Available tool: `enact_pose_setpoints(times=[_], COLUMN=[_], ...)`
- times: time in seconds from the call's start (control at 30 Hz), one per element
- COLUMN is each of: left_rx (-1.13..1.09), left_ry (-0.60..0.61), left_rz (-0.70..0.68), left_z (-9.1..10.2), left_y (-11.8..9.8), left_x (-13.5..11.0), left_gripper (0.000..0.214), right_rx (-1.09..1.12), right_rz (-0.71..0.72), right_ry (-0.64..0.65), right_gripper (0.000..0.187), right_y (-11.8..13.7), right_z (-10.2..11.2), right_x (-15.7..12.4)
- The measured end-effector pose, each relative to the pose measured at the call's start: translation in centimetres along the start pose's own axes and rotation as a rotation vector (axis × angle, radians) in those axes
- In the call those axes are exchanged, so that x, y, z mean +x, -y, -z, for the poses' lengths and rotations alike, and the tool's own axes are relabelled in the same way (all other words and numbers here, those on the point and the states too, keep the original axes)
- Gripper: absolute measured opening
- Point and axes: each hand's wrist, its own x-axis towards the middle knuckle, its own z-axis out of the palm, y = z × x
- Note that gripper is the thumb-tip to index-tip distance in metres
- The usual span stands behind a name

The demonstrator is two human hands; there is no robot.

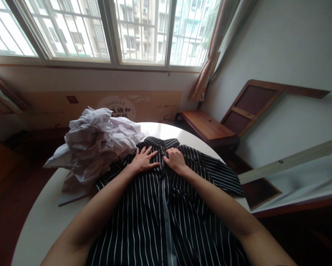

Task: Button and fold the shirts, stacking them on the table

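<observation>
A black shirt with white stripes (143, 207) lies spread on a round white table, its collar at the far side and its front placket running toward me. My left hand (144, 159) rests flat on the shirt's upper left front, fingers spread. Just right of the placket, below the collar, my right hand (175, 160) has its fingers curled and pinched on the shirt's front edge. One striped sleeve stretches out to the right; the other side is partly covered by my left arm and white cloth.
A crumpled heap of white cloth (96, 144) sits on the table's left, touching the shirt. The white table (41, 218) has a curved edge. Beyond it stand a wooden bench (207, 125), a curtain (207, 75) and barred windows. A white wall rises on the right.
</observation>
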Motion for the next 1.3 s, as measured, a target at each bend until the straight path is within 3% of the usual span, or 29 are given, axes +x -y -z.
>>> enact_pose_setpoints(times=[0.13,0.23,0.37,0.5,0.6,0.83,1.1,1.3], left_rx=[0.034,0.054,-0.009,-0.082,-0.132,-0.212,-0.622,-0.537], left_ry=[-0.053,-0.196,-0.260,-0.221,-0.220,-0.232,-0.416,-0.464], left_rz=[0.019,0.020,0.101,0.256,0.331,0.307,0.267,0.260], left_z=[0.8,1.6,1.8,1.0,0.6,0.4,-0.3,-0.5], left_y=[-0.7,-2.1,-4.2,-5.3,-5.6,-5.5,-4.4,-4.9], left_x=[-0.3,0.1,1.3,2.1,2.4,2.8,2.6,2.4], left_gripper=[0.072,0.053,0.025,0.019,0.016,0.015,0.012,0.012], right_rx=[-0.010,0.133,0.571,1.163,1.413,1.450,1.427,1.328], right_rz=[-0.078,-0.166,-0.283,-0.436,-0.527,-0.613,-0.645,-0.575], right_ry=[-0.053,-0.122,-0.114,-0.021,0.013,0.029,0.064,0.043], right_gripper=[0.019,0.016,0.011,0.007,0.004,0.004,0.007,0.006], right_y=[-0.6,-1.3,-1.7,-1.2,-0.9,-0.6,-0.1,0.0], right_z=[1.1,1.5,0.7,-0.6,-1.1,-0.6,0.1,0.1], right_x=[-1.0,-0.8,0.1,0.8,0.9,0.8,0.8,0.5])
